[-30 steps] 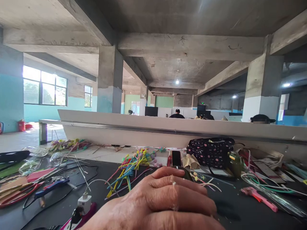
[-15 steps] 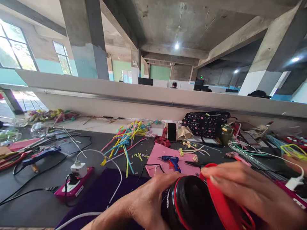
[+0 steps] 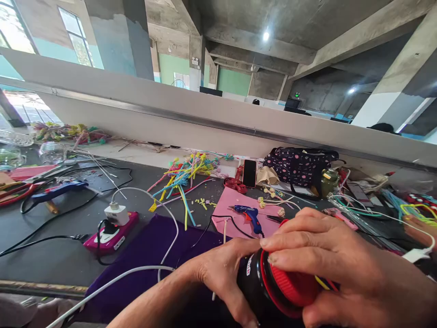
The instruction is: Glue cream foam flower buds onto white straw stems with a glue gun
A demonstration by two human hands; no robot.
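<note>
My left hand [image 3: 227, 271] is wrapped round a black bottle [image 3: 251, 284] with white lettering, at the bottom centre. On the bottle's mouth sits a ribbed red lid [image 3: 290, 284], gripped from above by the fingers of my right hand [image 3: 327, 264]. The bottle's lower part is out of sight. Just beyond my hands, a blue glue gun [image 3: 248, 216] lies on a pink sheet [image 3: 227, 205], with small cream flower pieces [image 3: 271, 202] beside it. A purple cloth [image 3: 146, 255] covers the desk to the left of the bottle.
Colourful pipe cleaners [image 3: 184, 177] lie mid-desk. A magenta power strip [image 3: 111, 234] with a white charger and trailing cables is at left. Behind are a phone [image 3: 249, 173], a patterned black bag [image 3: 303, 168] and a low partition [image 3: 170, 109]. Another person's hand [image 3: 419, 228] shows at far right.
The red lid was tilted beside the bottle's black top; now it covers that top. My right hand has moved left over it. The view has tipped downward.
</note>
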